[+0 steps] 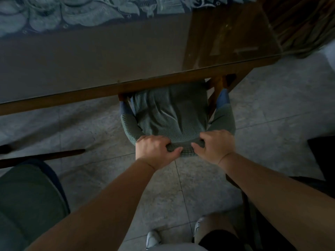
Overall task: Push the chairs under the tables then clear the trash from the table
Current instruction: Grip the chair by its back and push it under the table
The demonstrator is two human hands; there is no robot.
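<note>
At frame centre, the left hand (155, 151) and right hand (213, 146) are both gripping the chair (172, 115) by its green-covered backrest top. The chair's seat is sitting partly under the table (108, 91) edge.

Both bare arms reach forward, left hand (155, 151) and right hand (215, 147) curled in grips.

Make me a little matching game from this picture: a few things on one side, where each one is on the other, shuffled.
Things:
1. left hand
2. right hand
3. green-covered chair
4. patterned cloth

Places:
A. on the far part of the tabletop
B. gripping the chair back's top edge, left part
C. seat partly under the table's edge
D. gripping the chair back's top edge, right part

Pairs: 1-B, 2-D, 3-C, 4-A
</note>
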